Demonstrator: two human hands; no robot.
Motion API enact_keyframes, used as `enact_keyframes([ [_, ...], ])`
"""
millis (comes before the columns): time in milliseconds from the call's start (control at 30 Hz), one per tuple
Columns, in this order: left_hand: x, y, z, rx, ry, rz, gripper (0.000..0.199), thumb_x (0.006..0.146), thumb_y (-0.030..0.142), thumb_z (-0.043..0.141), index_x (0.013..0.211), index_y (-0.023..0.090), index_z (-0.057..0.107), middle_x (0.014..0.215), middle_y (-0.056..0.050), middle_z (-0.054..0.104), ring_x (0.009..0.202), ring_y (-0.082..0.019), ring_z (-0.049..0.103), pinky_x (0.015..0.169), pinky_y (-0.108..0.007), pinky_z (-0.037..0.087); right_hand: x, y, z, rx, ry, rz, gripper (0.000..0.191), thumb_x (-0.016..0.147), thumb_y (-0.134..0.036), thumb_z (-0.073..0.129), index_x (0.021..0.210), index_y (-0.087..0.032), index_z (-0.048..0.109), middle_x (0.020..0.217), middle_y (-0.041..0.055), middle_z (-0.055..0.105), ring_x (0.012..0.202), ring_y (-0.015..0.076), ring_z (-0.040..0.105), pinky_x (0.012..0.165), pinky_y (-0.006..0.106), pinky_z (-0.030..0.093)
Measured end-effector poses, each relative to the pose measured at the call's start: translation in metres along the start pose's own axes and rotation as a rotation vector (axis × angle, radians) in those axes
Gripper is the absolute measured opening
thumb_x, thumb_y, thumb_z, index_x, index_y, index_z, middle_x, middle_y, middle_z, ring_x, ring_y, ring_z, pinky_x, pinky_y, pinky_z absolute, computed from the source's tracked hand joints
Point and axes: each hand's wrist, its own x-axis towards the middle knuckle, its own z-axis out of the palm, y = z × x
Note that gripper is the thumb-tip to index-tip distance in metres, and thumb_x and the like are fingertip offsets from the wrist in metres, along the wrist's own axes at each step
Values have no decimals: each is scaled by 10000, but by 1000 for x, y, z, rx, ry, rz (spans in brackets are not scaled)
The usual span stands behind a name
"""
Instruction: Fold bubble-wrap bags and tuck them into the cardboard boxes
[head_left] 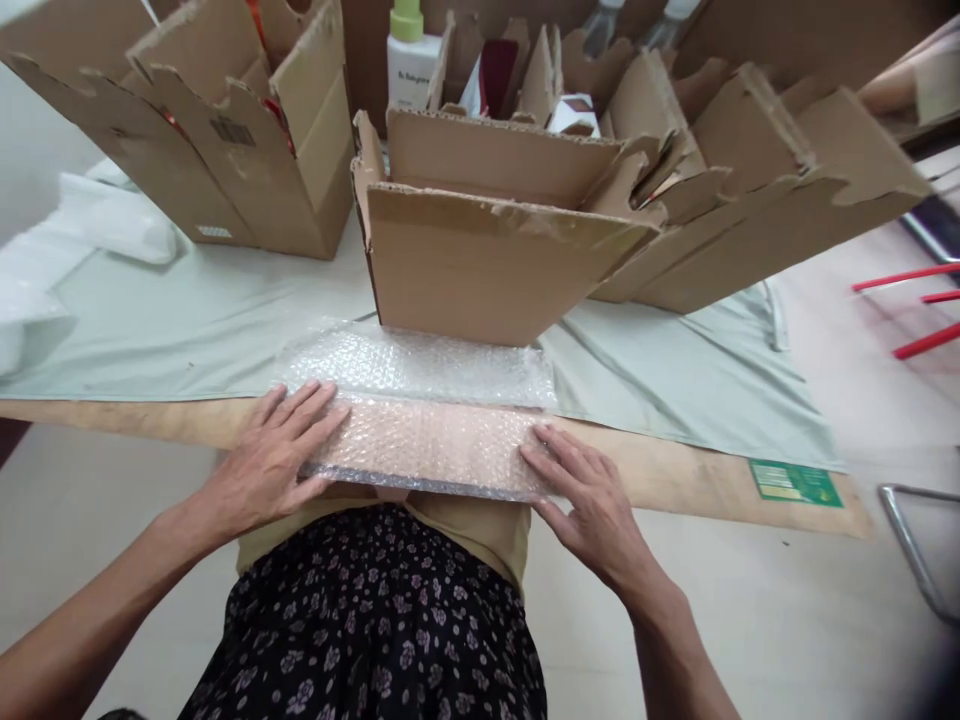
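A sheet of bubble wrap (427, 440) lies across the front edge of the table, its near edge reaching over the side toward my body. On its left end my left hand (281, 450) rests with the fingers spread. My right hand (581, 490) lies on the right end, fingers stretched out over the plastic. The far part of the bubble wrap runs up to the foot of a cardboard box (480, 260). Whether anything lies under the sheet, I cannot tell.
Behind stand more cardboard boxes (247, 150) with dividers, holding bottles and small cartons. A white pump bottle (412, 70) has a green top. Crumpled clear plastic (112, 220) lies at left on the pale green cloth (195, 320). Red bars (926, 340) and a metal frame (911, 560) are at right.
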Motion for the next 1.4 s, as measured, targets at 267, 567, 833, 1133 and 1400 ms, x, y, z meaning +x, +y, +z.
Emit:
enact_keyframes([
  [267, -16, -20, -5, -226, 128, -67, 428, 1021, 321, 520, 1435, 271, 616, 1502, -95, 650, 1455, -326, 553, 1238, -572, 390, 4, 5, -16, 331, 121, 44, 225, 1040, -202, 587, 1165, -277, 757, 1219, 30, 792, 1233, 230, 710, 1052, 414, 565],
  [567, 5, -22, -41, -566, 233, -543, 268, 885, 506, 640, 879, 266, 759, 949, -35, 821, 897, -273, 774, 783, -344, 623, 24, -5, -31, 544, 328, 478, 195, 955, -375, 681, 851, -232, 763, 734, -16, 765, 635, 155, 719, 606, 231, 551],
  [833, 43, -31, -25, -291, 119, -735, 474, 823, 539, 536, 1100, 217, 745, 988, -79, 767, 863, -283, 720, 822, -384, 564, 50, 23, 8, 193, 321, 580, 388, 924, -573, 609, 835, -214, 726, 843, 82, 762, 837, 272, 687, 829, 425, 513],
  [1133, 31, -45, -14, -106, 72, -732, 422, 846, 604, 590, 1004, 227, 694, 987, -116, 712, 814, -301, 683, 744, -429, 535, 59, 25, 25, -73, 220, 444, 433, 979, -549, 574, 1193, -196, 706, 1315, 149, 698, 1153, 358, 612, 957, 509, 458],
  [1400, 37, -29, -30, -266, 251, -660, 175, 844, 421, 601, 836, 247, 624, 889, -22, 739, 770, -209, 667, 647, -307, 512, 44, -8, -1, 448, 267, 494, 188, 955, -419, 670, 889, -245, 642, 993, 60, 767, 898, 232, 725, 792, 339, 577],
])
